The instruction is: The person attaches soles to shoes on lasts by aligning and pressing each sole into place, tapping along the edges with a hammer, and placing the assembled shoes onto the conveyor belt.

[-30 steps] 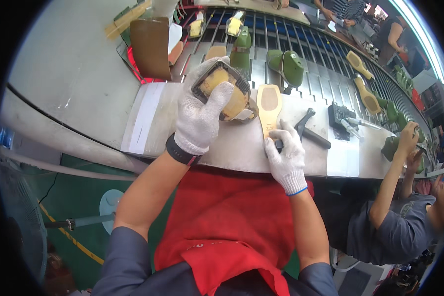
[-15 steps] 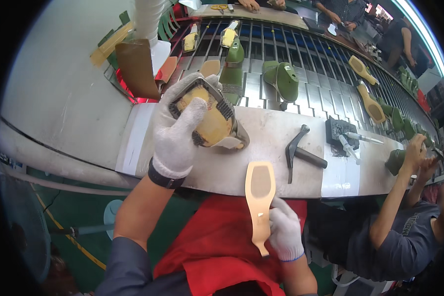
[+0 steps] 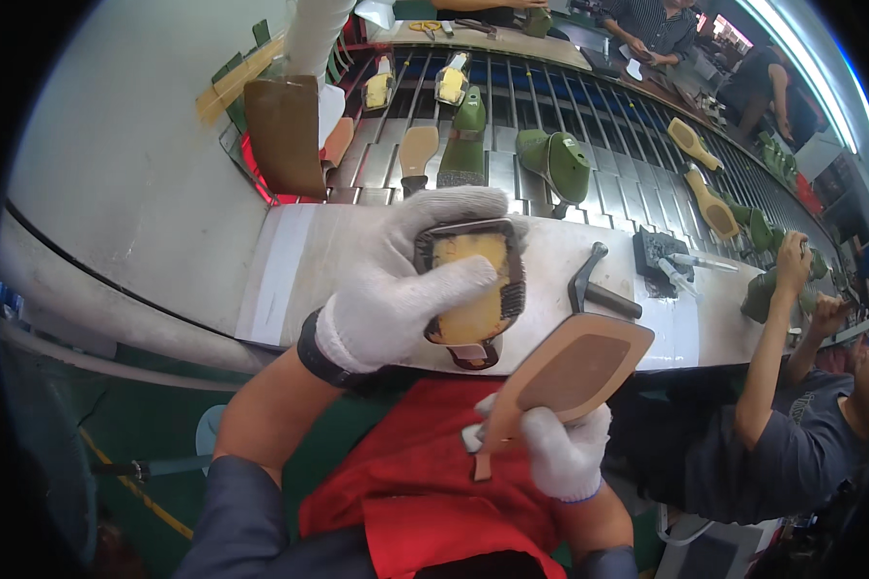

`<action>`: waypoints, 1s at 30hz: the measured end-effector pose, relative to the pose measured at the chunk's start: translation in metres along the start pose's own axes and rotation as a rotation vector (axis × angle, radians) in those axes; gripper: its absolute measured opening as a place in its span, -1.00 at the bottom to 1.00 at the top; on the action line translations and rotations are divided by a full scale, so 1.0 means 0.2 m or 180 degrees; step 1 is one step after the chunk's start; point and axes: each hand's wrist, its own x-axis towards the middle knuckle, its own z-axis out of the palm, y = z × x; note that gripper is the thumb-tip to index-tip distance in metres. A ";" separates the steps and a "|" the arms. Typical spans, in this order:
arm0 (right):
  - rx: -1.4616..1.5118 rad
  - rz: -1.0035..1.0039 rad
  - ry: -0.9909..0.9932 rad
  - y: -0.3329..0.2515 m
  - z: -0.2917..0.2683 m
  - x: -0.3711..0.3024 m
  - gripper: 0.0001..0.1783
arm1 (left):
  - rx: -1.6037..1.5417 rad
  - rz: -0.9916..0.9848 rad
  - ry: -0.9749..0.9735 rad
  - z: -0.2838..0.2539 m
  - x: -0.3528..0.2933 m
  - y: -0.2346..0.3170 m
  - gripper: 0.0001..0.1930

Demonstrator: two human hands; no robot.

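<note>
My left hand [image 3: 377, 304], in a white glove, grips a lasted shoe upper [image 3: 468, 318]. Its yellowish underside, edged with dark pleated material, faces up, and my thumb lies across it. Lower and to the right, my right hand [image 3: 565, 455], also gloved, holds a tan shoe sole [image 3: 589, 362] by its narrower part. The sole is tilted, its wide end raised toward the bench and a darker patch on its face. Sole and upper are close together, with the sole in front of the bench edge; whether they touch I cannot tell.
On the bench [image 3: 299, 251] lie a hammer [image 3: 610, 301] and a black block [image 3: 653, 259] with white tube-like tools. Beyond, a slatted conveyor carries green shoe lasts [image 3: 562, 166], tan soles [image 3: 713, 205] and yellow-bottomed uppers [image 3: 451, 82]. A co-worker [image 3: 782, 425] works at the right.
The upper has moved right and nearer to me, turning in my left hand. My right hand has raised and tilted the sole, whose wide end now points up and right.
</note>
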 end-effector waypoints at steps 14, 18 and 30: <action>-0.1151 -0.0575 0.0137 -0.04 0.21 0.25 -0.71 | -0.0484 -0.0211 -0.0911 -0.07 0.00 -0.01 0.06; -0.1415 -0.0502 -0.0030 -0.06 0.20 0.25 -0.73 | -0.0464 -0.0216 -0.0932 -0.08 -0.02 -0.02 0.01; -0.0734 -0.0111 0.0151 -0.02 0.20 0.19 -0.80 | -0.0183 0.0224 -0.1109 -0.08 -0.04 -0.01 -0.05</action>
